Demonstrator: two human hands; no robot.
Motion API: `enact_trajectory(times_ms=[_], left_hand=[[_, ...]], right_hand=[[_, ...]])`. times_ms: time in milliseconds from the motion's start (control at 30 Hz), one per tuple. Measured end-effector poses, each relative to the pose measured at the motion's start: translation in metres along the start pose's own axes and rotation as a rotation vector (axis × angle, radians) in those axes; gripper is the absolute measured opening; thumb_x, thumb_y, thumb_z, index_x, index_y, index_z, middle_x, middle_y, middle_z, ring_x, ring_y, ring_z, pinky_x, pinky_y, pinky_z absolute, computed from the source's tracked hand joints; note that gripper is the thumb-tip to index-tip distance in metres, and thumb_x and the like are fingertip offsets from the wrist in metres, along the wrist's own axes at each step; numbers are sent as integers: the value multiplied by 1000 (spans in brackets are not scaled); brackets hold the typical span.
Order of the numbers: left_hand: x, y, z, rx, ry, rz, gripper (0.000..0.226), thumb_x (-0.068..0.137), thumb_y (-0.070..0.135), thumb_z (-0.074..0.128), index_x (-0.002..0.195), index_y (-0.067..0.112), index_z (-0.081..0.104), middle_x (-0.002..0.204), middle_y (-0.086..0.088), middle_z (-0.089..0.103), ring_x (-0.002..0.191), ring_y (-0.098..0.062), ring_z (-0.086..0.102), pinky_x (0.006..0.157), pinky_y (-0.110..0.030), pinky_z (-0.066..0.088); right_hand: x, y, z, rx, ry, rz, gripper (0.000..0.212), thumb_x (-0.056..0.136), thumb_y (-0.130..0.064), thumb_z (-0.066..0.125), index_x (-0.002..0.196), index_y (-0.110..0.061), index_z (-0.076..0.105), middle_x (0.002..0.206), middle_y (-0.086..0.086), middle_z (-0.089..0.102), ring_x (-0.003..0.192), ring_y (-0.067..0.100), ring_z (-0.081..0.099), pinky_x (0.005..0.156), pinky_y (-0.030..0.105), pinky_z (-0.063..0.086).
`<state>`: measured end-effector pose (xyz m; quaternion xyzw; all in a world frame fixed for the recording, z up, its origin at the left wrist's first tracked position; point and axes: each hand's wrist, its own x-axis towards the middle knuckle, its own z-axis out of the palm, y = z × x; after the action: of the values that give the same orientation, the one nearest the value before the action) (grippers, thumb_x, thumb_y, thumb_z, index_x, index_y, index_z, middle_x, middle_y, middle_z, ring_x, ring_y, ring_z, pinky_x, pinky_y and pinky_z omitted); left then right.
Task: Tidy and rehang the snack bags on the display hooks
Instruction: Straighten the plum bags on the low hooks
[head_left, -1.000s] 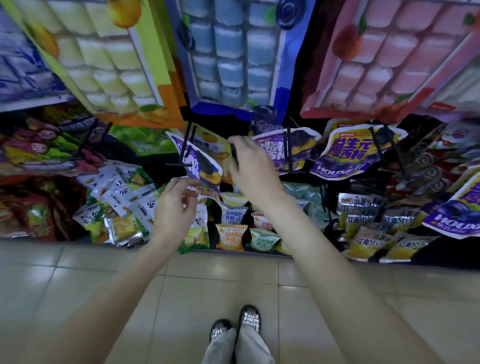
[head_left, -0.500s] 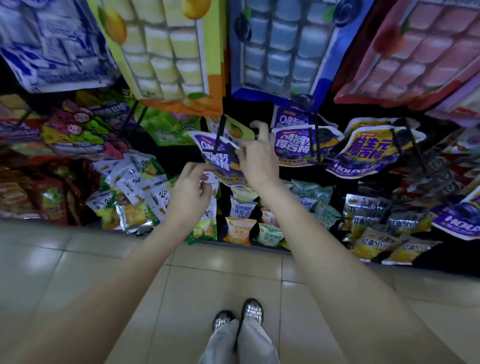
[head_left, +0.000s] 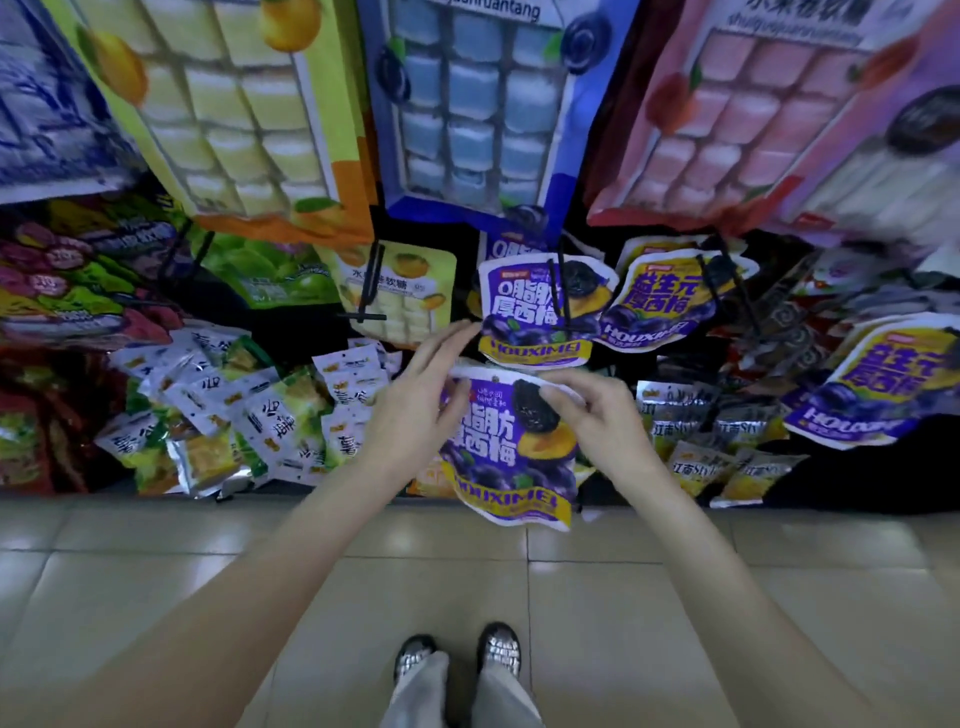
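Head view: nearest me are my shoes (head_left: 457, 657) on the tiled floor (head_left: 156, 571), directly below my fingers. Both forearms reach forward to a purple prune bag (head_left: 511, 452) that I hold up in front of the display, free of any hook. My left hand (head_left: 415, 410) grips its upper left corner with the thumb on the front, while the longer fingers (head_left: 447, 338) stretch out straight past the top edge. My right hand (head_left: 597, 415) pinches the upper right corner, fingers curled over the white top seam. Just beyond my fingers a matching purple bag (head_left: 540, 306) hangs on a black hook (head_left: 563, 291). To the left of my fingers, another black hook (head_left: 371, 291) stands in front of a yellow candy bag (head_left: 410, 286), with a heap of small silver packets (head_left: 234, 415) lower left. Farthest above hang large yellow, blue and pink candy bags (head_left: 467, 104).
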<state>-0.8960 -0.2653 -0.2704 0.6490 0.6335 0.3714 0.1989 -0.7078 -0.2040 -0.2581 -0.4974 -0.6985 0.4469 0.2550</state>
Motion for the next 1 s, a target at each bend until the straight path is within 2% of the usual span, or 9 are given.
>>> enact_trajectory(times_ms=[67, 200, 300, 367, 467, 633, 800, 933, 1000], left_hand=[[21, 5, 16, -96, -83, -49, 40, 93, 13, 54, 132, 20, 50, 128, 7, 51, 75, -5, 59, 65, -17, 45], [60, 12, 36, -210, -118, -231, 7, 91, 16, 59, 96, 12, 63, 83, 5, 61, 71, -9, 59, 60, -9, 41], [83, 18, 37, -308, -67, -280, 4, 89, 12, 61, 86, 10, 62, 71, 4, 60, 67, -12, 57, 63, -24, 47], [95, 22, 40, -298, -33, -286, 5, 88, 10, 62, 84, 12, 62, 69, 5, 59, 63, -13, 56, 67, -34, 50], [106, 27, 49, -281, -5, -336, 4, 88, 7, 62, 88, 9, 65, 72, -2, 62, 67, -20, 61, 73, -40, 54], [108, 24, 53, -331, -16, -377, 10, 86, 6, 64, 82, 15, 63, 81, -5, 64, 67, -18, 64, 72, -36, 56], [115, 21, 59, -352, 18, -437, 7, 90, 4, 58, 91, 8, 64, 88, -9, 66, 57, 2, 63, 62, -13, 51], [122, 22, 66, -262, 128, -447, 23, 93, 1, 49, 114, 6, 58, 107, -7, 62, 87, -18, 64, 78, -27, 51], [111, 24, 63, -219, 141, -396, 34, 93, 0, 47, 126, 7, 50, 125, -8, 53, 101, -17, 57, 85, -27, 48]], right_hand=[[10, 8, -10, 24, 35, 21, 13, 90, -8, 59, 96, -2, 69, 88, 4, 65, 88, 16, 59, 82, 31, 45], [35, 12, -25, -55, 58, -4, 13, 92, -13, 57, 94, -6, 68, 86, 0, 60, 87, 15, 56, 75, 26, 41], [52, 9, -33, -81, 106, -43, 15, 94, -13, 54, 88, -10, 67, 79, -3, 58, 76, 11, 53, 64, 24, 40], [63, 12, -37, -72, 156, -34, 19, 94, -15, 54, 96, -4, 68, 84, 5, 63, 82, 19, 58, 73, 34, 46], [74, 17, -41, -78, 180, 30, 22, 95, -17, 54, 102, -2, 68, 99, 13, 67, 95, 27, 61, 84, 45, 48], [82, 22, -43, -130, 132, 73, 20, 95, -16, 54, 104, -4, 67, 106, 13, 67, 100, 26, 59, 83, 34, 46], [91, 27, -39, -117, 188, 84, 19, 95, -14, 54, 103, -4, 68, 102, 14, 68, 94, 23, 61, 74, 28, 44], [101, 22, -34, -217, 350, 70, 23, 97, -13, 47, 112, -6, 64, 99, 14, 69, 92, 28, 63, 74, 34, 48], [97, 23, -36, -227, 366, 62, 26, 96, -7, 46, 119, -6, 58, 107, 14, 65, 98, 28, 61, 79, 36, 47]])
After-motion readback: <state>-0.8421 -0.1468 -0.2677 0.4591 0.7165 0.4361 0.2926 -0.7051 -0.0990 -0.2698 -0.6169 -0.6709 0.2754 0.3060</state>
